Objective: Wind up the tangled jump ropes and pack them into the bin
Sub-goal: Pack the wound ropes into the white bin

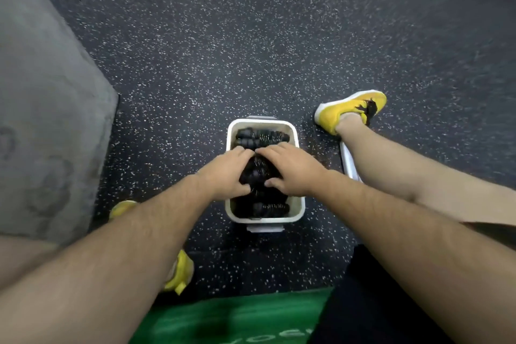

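The person sits low over a white bin (229, 134) that stands on the speckled rubber floor (251, 36) between the two legs, I think so that both arms can reach it straight and with equal force. The left hand (227, 173) and the right hand (291, 170) meet over the middle of the bin and hold one wound jump rope bundle (255, 173) from its two sides. The fingers lie over its top and the thumbs hook under the near edge, so the grip of each hand is closed around this bundle. It seems that two hands are needed because a coiled rope wants to spring open, and pressing from both sides holds the coil tight while it goes down. A far bundle (262, 137) lies against the far wall and a near bundle (268, 208) against the near wall, both crosswise, which leaves just the middle gap for this one. So the ropes I can see are in the bin, and I judge the packing is almost finished. I see no loose rope on the floor. A white flat piece (349, 165), perhaps the lid, stands beside the right leg, close by, but I cannot tell this for sure.
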Demonstrator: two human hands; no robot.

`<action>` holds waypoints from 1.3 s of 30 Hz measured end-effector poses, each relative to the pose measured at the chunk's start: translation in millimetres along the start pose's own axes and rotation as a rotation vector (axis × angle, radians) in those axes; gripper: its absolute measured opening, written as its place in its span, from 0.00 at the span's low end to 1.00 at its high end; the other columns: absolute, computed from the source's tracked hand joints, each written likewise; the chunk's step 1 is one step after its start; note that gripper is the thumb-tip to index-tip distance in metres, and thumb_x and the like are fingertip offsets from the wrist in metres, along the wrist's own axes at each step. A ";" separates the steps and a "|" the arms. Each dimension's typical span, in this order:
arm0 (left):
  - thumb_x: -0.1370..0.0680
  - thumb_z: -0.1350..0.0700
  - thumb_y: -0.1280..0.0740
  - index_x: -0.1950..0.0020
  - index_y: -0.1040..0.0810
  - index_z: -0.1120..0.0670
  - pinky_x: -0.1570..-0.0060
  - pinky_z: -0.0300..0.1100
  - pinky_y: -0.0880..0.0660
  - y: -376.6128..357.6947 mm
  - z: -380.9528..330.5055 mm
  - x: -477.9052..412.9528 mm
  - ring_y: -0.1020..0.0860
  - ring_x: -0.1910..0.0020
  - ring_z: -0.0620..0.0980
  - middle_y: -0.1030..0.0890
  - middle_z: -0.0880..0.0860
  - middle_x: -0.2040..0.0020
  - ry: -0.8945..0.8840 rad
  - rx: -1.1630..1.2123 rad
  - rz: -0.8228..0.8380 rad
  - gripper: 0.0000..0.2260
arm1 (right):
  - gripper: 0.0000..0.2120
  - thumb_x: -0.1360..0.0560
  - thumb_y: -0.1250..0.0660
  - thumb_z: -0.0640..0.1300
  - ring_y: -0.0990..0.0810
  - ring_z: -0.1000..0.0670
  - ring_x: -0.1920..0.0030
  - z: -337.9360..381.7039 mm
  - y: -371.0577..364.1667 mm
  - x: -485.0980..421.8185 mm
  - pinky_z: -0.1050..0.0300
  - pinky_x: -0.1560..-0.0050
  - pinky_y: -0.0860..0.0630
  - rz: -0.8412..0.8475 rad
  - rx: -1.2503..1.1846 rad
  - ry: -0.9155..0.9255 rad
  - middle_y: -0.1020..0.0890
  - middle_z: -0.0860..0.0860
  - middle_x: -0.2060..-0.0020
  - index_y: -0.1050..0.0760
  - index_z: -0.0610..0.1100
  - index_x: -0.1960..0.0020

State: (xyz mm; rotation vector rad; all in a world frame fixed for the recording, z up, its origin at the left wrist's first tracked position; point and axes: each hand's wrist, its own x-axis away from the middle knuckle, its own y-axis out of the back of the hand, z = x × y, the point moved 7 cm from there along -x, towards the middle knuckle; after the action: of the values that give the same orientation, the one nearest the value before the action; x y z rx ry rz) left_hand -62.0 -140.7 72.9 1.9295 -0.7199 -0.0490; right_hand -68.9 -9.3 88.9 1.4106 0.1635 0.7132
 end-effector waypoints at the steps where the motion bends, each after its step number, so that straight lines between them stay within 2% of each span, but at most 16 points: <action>1: 0.29 0.49 0.27 0.27 0.33 0.51 0.40 0.47 0.25 -12.9 -10.8 1.7 0.25 0.43 0.52 0.30 0.50 0.39 -0.001 -0.025 0.040 0.31 | 0.38 0.29 0.28 0.58 0.27 0.45 0.36 -3.0 -13.7 14.8 0.48 0.35 0.29 0.005 -0.018 -0.021 0.26 0.51 0.33 0.37 0.48 0.25; 4: 0.27 0.54 0.27 0.27 0.33 0.51 0.41 0.47 0.25 -44.1 -25.9 3.8 0.26 0.45 0.53 0.35 0.51 0.38 0.029 -0.065 0.107 0.30 | 0.37 0.29 0.27 0.57 0.27 0.46 0.36 -7.1 -46.5 41.8 0.50 0.36 0.28 0.013 -0.103 -0.102 0.26 0.51 0.33 0.37 0.49 0.25; 9: 0.25 0.61 0.30 0.21 0.41 0.56 0.29 0.46 0.33 -70.9 -21.7 3.7 0.33 0.31 0.55 0.34 0.54 0.31 0.107 -0.093 0.060 0.35 | 0.38 0.28 0.26 0.54 0.34 0.47 0.32 -10.8 -76.6 41.4 0.46 0.36 0.27 0.045 -0.194 -0.189 0.32 0.51 0.31 0.38 0.49 0.23; 12: 0.23 0.60 0.30 0.26 0.34 0.57 0.30 0.47 0.32 -77.6 -11.0 9.3 0.36 0.28 0.54 0.36 0.54 0.28 0.136 -0.112 0.018 0.27 | 0.35 0.23 0.30 0.53 0.38 0.47 0.32 -13.0 -84.4 39.0 0.45 0.39 0.24 0.057 -0.211 -0.169 0.36 0.49 0.32 0.40 0.49 0.22; 15: 0.20 0.56 0.31 0.22 0.36 0.57 0.31 0.48 0.30 -82.1 -4.6 13.6 0.38 0.27 0.54 0.38 0.54 0.26 0.130 -0.116 0.022 0.28 | 0.31 0.21 0.33 0.52 0.36 0.47 0.35 -14.8 -83.5 38.0 0.47 0.41 0.23 0.050 -0.191 -0.141 0.35 0.49 0.35 0.40 0.49 0.21; 18: 0.18 0.56 0.34 0.20 0.38 0.56 0.34 0.45 0.29 -84.6 -5.0 12.7 0.37 0.28 0.53 0.36 0.55 0.27 0.099 -0.174 0.009 0.27 | 0.30 0.21 0.33 0.50 0.32 0.46 0.37 -10.4 -81.2 36.8 0.50 0.42 0.25 0.026 -0.106 -0.129 0.31 0.48 0.36 0.39 0.48 0.22; 23: 0.20 0.63 0.35 0.21 0.37 0.56 0.40 0.45 0.25 -88.6 -3.0 7.1 0.35 0.32 0.53 0.34 0.55 0.31 0.127 -0.233 0.040 0.27 | 0.29 0.21 0.33 0.46 0.31 0.45 0.39 -4.9 -82.6 33.1 0.52 0.47 0.27 0.036 -0.080 -0.158 0.29 0.49 0.37 0.38 0.45 0.23; 26: 0.20 0.64 0.37 0.21 0.38 0.58 0.46 0.45 0.27 -89.7 -3.6 4.5 0.33 0.35 0.54 0.33 0.55 0.33 0.121 -0.267 0.054 0.27 | 0.28 0.21 0.34 0.43 0.31 0.44 0.40 -0.7 -87.9 31.2 0.52 0.53 0.27 0.054 -0.066 -0.166 0.28 0.48 0.37 0.38 0.44 0.23; 28: 0.21 0.65 0.37 0.21 0.38 0.59 0.52 0.45 0.29 -91.0 -4.7 2.6 0.33 0.37 0.54 0.32 0.55 0.34 0.117 -0.290 0.060 0.27 | 0.28 0.20 0.35 0.43 0.32 0.44 0.39 0.6 -93.3 30.5 0.53 0.59 0.30 0.065 -0.057 -0.172 0.29 0.49 0.37 0.39 0.43 0.23; 30: 0.21 0.66 0.38 0.21 0.39 0.59 0.51 0.45 0.29 -93.6 -4.7 -0.2 0.33 0.37 0.54 0.32 0.55 0.34 0.112 -0.315 0.080 0.28 | 0.28 0.19 0.37 0.43 0.32 0.44 0.39 0.0 -95.7 29.4 0.54 0.62 0.33 0.067 -0.058 -0.176 0.29 0.49 0.37 0.41 0.43 0.22; 33: 0.20 0.65 0.38 0.20 0.40 0.60 0.44 0.45 0.27 -93.5 -6.1 -4.0 0.34 0.35 0.54 0.34 0.55 0.32 0.105 -0.345 0.116 0.28 | 0.28 0.19 0.37 0.42 0.32 0.43 0.40 -0.2 -95.8 29.5 0.55 0.63 0.33 0.059 -0.063 -0.188 0.30 0.49 0.37 0.42 0.42 0.22; 39: 0.20 0.62 0.36 0.25 0.33 0.58 0.44 0.46 0.28 -82.5 -10.8 -11.5 0.34 0.35 0.54 0.33 0.55 0.34 0.105 -0.395 0.145 0.22 | 0.28 0.20 0.36 0.41 0.33 0.43 0.39 -0.8 -89.6 28.7 0.54 0.60 0.31 0.059 -0.047 -0.176 0.31 0.48 0.37 0.41 0.43 0.22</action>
State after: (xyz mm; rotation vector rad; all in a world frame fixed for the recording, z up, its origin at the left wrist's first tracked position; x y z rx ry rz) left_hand -29.8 -102.2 5.5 1.4894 -0.7182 0.0004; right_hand -14.9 7.6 13.7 1.4308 -0.0326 0.6332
